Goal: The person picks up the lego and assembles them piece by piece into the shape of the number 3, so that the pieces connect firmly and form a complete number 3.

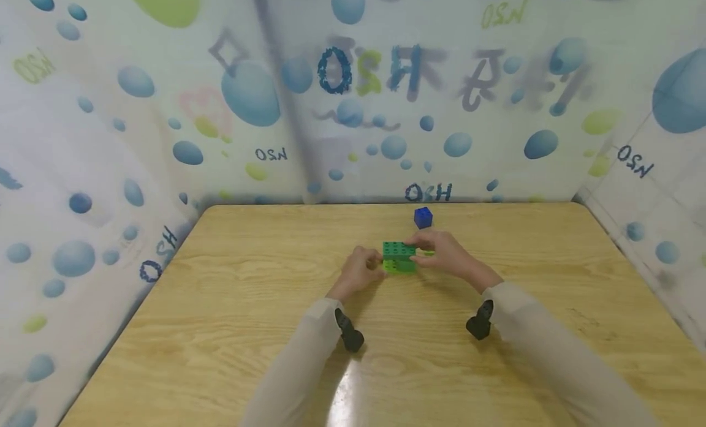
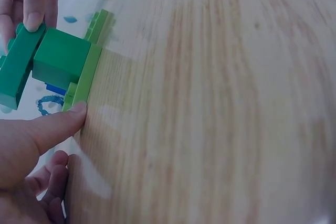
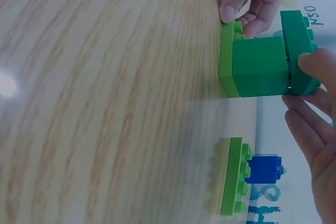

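My right hand pinches a long dark green building brick between thumb and fingers. That brick sits over a square green block, and a thin gap shows between the two. Beneath the block lies a flat light green brick on the table. At its left end my left hand holds it, the thumb pressed to its edge; the other fingers are partly hidden.
Just right of the stack, a second light green brick lies on the table, mostly covered by my right hand in the head view. A blue brick stands near the back edge of the wooden table. Behind rises a patterned curtain.
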Demonstrator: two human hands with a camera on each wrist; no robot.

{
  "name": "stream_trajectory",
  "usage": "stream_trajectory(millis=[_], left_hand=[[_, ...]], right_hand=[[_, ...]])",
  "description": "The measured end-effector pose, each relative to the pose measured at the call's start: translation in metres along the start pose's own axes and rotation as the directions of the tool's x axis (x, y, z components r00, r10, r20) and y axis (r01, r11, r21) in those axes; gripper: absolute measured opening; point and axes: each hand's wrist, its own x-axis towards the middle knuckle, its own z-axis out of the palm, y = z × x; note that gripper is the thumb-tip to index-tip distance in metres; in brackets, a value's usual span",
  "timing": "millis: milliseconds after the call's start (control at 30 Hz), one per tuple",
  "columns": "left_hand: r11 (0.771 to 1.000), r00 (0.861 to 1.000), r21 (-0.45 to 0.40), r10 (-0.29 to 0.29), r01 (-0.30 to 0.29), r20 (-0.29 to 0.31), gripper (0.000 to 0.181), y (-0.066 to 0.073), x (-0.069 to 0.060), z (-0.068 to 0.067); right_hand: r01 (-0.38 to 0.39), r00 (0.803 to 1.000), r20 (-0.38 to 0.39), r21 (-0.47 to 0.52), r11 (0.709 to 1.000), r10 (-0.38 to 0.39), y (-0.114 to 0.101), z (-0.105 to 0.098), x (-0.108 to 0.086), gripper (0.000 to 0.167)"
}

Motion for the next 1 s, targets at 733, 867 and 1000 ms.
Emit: stream_trajectory(millis=[733,867,1000], left_hand=[[1.000,1.000,-0.013,0.016,-0.016,0.009,0.028,0.000,0.002,-0.002],[1.000,1.000,-0.010,0.015,-0.015,0.005,0.028,-0.001,0.001,-0.002],[1.000,1.000,-0.011,0.003,-0.003,0.005,0.029,0.000,0.000,-0.003]], right_hand=[[-0.149,0.989,0.052,0.273,0.950,0.140,0.010,0.000,0.000,0.038],[-0.167,0.986,0.062,0.285,0.944,0.156,0.007,-0.003,0.001,0.042],[-0.162,0.987,0.050,0.284,0.945,0.154,0.006,-0.008,0.001,0.043]])
